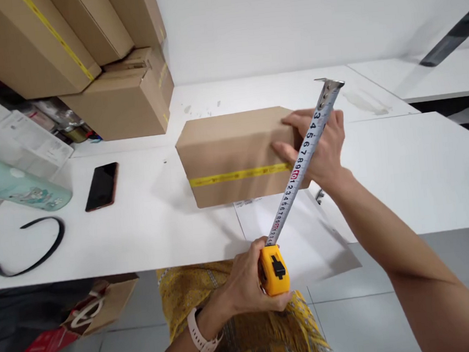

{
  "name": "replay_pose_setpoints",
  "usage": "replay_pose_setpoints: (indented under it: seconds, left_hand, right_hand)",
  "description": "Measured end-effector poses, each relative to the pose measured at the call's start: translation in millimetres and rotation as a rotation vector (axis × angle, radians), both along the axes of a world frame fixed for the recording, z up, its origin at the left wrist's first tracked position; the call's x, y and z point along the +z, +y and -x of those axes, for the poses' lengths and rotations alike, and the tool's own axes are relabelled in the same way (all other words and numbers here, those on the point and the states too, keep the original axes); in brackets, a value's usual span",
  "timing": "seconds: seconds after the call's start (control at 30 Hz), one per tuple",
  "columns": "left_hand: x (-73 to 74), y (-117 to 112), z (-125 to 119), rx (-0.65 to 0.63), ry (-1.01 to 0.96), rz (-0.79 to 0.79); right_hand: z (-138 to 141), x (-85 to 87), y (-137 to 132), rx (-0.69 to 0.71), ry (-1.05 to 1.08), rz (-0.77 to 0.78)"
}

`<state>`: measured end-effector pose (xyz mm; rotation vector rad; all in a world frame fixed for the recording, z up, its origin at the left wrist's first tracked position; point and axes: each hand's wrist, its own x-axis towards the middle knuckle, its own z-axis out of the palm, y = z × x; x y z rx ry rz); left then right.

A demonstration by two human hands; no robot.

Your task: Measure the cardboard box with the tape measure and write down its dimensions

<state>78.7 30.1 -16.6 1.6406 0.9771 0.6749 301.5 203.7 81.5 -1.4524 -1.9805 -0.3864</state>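
Observation:
My left hand (248, 280) is closed around the yellow case of a tape measure (275, 270), low in front of the desk edge. The tape's blade (300, 169) runs out upward and to the right, its metal hook end free in the air. My right hand (320, 145) grips the right end of a brown cardboard box (232, 148), thumb on the front face and fingers over the top. A yellow tape strip crosses the box's front. The blade passes in front of the right hand and hides part of it. White paper (294, 236) lies partly under the box, overhanging the desk edge.
Stacked cardboard boxes (115, 104) stand at the back left. On the left of the white desk (148, 228) are a phone (103, 186), a mint green bottle (19, 180) and a black curved band (58, 237). A paper bag (109, 304) sits below at left.

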Motion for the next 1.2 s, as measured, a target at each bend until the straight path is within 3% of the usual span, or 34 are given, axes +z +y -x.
replay_pose_setpoints:
  seconds: [0.1, 0.17, 0.43, 0.5, 0.57, 0.63, 0.7, 0.8, 0.9, 0.97, 1.03, 1.2]
  left_hand:
    - [-2.0, 1, 0, 0.005, 0.005, -0.036]
    - [-3.0, 1, 0, -0.001, -0.005, -0.05]
    - [-5.5, 1, 1, -0.018, 0.039, -0.079]
    - [-2.4, 2, 2, -0.025, 0.049, -0.08]
    - [2.6, 3, 3, -0.051, 0.065, -0.073]
    - [8.0, 6, 4, -0.085, 0.091, -0.076]
    - [11.9, 9, 5, -0.119, 0.119, -0.1]
    - [14.4, 11, 3, -0.194, 0.138, -0.162]
    - [16.1, 10, 2, -0.254, 0.125, -0.205]
    - [18.2, 7, 5, -0.23, 0.1, -0.193]
    - [20.6, 4, 11, -0.153, 0.056, -0.146]
    - [19.0, -6, 26, 0.056, -0.087, -0.102]
  right_hand:
    - [-4, -33.6, -11, 0.018, -0.009, -0.048]
    - [-5, -45.7, -10, 0.046, -0.015, -0.047]
    - [-17, -38.6, 9, 0.067, 0.08, 0.035]
    - [-25, -42.4, 2, 0.011, 0.211, -0.053]
    - [-33, -42.2, -15, -0.067, 0.494, -0.092]
    - [-38, -30.9, -41, -0.085, 0.857, 0.012]
    - [-40, -7.5, -70, 0.016, 1.077, 0.219]
    - [-33, 33.1, -107, 0.136, 1.131, 0.281]
    - [-23, 52.0, -128, 0.11, 1.064, 0.173]
    - [-19, 46.2, -133, 0.099, 1.03, 0.081]
    - [-16, 28.7, -136, 0.174, 1.027, 0.079]
    - [12, -32.9, -140, 0.503, 1.051, 0.484]
